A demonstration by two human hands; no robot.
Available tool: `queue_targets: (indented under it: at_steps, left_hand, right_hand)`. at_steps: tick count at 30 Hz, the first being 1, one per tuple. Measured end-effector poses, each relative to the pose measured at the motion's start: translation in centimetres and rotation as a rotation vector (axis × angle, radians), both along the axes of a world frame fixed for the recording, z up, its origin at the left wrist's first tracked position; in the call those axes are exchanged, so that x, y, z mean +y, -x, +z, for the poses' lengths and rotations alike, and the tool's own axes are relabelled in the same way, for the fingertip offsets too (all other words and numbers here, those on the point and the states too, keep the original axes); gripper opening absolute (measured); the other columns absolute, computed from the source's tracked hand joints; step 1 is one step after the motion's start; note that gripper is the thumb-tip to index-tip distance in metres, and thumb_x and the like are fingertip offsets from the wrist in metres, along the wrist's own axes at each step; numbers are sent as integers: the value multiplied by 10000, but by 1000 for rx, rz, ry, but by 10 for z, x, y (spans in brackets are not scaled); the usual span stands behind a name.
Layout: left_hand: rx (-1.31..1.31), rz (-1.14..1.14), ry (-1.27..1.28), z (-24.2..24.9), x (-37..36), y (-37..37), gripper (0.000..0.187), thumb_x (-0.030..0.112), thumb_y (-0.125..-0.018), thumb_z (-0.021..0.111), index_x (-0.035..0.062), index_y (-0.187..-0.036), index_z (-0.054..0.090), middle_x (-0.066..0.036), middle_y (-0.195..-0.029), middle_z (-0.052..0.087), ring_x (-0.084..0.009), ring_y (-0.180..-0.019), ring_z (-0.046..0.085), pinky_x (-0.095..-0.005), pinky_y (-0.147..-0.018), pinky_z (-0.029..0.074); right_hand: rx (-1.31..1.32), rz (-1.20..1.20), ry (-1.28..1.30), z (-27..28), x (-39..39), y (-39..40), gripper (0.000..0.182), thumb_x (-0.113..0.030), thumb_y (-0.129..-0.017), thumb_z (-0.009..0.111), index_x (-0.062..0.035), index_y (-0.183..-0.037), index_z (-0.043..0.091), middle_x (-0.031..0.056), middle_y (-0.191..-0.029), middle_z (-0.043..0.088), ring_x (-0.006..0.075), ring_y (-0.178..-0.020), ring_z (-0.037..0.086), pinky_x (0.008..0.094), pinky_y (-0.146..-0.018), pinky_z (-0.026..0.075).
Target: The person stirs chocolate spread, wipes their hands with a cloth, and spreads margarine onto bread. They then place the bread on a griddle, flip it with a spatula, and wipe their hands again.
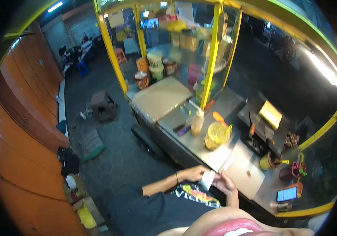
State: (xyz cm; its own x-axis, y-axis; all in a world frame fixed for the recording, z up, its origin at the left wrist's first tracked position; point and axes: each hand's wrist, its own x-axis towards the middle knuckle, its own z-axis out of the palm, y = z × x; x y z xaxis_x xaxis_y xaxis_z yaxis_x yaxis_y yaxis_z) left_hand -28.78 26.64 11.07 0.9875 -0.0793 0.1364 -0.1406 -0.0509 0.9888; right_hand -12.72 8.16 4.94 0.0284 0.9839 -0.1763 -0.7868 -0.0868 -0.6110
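Observation:
Both of my hands are close together in front of my dark shirt, at the near edge of the metal cart counter. My left hand (195, 173), with a dark band at the wrist, has its fingers closed on a small white piece (207, 180) that looks like paper or tissue. My right hand (227, 184) meets it from the other side, its fingers curled at the white piece's edge and the thumb raised. Just beyond lies a pale cutting board (247, 173) with a small brown bit on it. A jar of yellow contents (218, 133) and a squeeze bottle (197, 122) stand farther off.
A yellow block (270, 115) rests on the dark griddle (251, 114). To the right are a tub with a yellow handle (270, 161), a dark red container (289, 170) and a phone (287, 194). Yellow posts (212, 59) frame the cart. A stool (104, 107) stands on the floor.

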Motion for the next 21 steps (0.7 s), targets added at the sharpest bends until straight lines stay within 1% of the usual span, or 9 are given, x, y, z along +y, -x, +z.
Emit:
queue_targets:
  at_steps: [3, 8, 10, 11, 12, 16, 19, 20, 21]
  left_hand:
    - [44, -14, 38, -5, 4, -1, 331, 46, -926, 522, -49, -1237, 581, -75, -1143, 668, -109, -1027, 569, -288, -933, 466]
    - [55, 216, -129, 20, -16, 4, 315, 113, -900, 581, -2, -1191, 616, -126, -965, 707, -90, -808, 574, -308, -736, 500]
    - [212, 304, -253, 16, -19, 2, 297, 147, -901, 589, -8, -1150, 638, -141, -937, 716, -117, -811, 637, -311, -731, 512]
    - [283, 309, -231, 7, -18, 0, 300, 156, -903, 591, -7, -1149, 643, -143, -946, 719, -131, -824, 660, -312, -733, 518]
    - [82, 310, -220, -6, -17, -3, 318, 149, -901, 586, -5, -1175, 634, -150, -954, 722, -131, -863, 671, -308, -745, 527]
    - [121, 111, -129, 6, -13, -4, 321, 105, -876, 567, 0, -1170, 642, -149, -997, 722, -120, -896, 661, -313, -770, 531]
    - [76, 89, -356, -1, -15, -6, 346, 91, -846, 549, 6, -1173, 623, -238, -986, 680, -338, -883, 694, -372, -759, 533]
    - [108, 106, -342, 20, -18, -4, 299, 106, -843, 553, -5, -1110, 628, -271, -939, 649, -418, -867, 648, -415, -748, 527]
    - [80, 180, -483, 11, -22, -5, 262, 162, -847, 572, 0, -1041, 641, -267, -863, 644, -420, -806, 647, -449, -717, 524]
  right_hand:
    - [36, 4, 11, -4, 4, -2, 596, -459, -1008, 387, 65, -1241, 550, 187, -1234, 614, 301, -1216, 527, 465, -1072, 358]
    - [-121, -72, 59, 29, 3, 8, 493, -354, -1013, 437, 80, -1208, 566, 185, -1224, 611, 295, -1152, 561, 444, -1012, 422]
    - [-173, -44, 27, 32, 0, 10, 466, -332, -1014, 442, 73, -1205, 572, 181, -1219, 613, 272, -1140, 569, 431, -1003, 432]
    - [-152, -72, 32, 31, 1, 12, 454, -320, -1017, 438, 72, -1198, 577, 187, -1228, 609, 264, -1137, 571, 426, -1003, 434]
    - [-140, -63, 35, 31, 1, 10, 454, -323, -1016, 442, 73, -1191, 582, 189, -1229, 609, 263, -1134, 572, 428, -1004, 432]
    - [-113, -87, 42, 33, -12, 8, 455, -335, -1015, 457, 69, -1165, 603, 184, -1205, 625, 265, -1111, 588, 437, -992, 442]
    - [-103, -101, 102, 12, -21, 2, 447, -328, -1018, 451, 68, -1146, 617, 183, -1180, 639, 266, -1109, 592, 443, -984, 448]
    - [-138, -90, 87, 31, -17, 7, 431, -316, -1016, 460, 66, -1126, 628, 178, -1157, 650, 260, -1110, 593, 447, -978, 448]
    - [-172, -94, 130, 33, -17, 8, 431, -322, -1007, 486, 66, -1125, 631, 166, -1151, 653, 239, -1110, 594, 406, -969, 454]
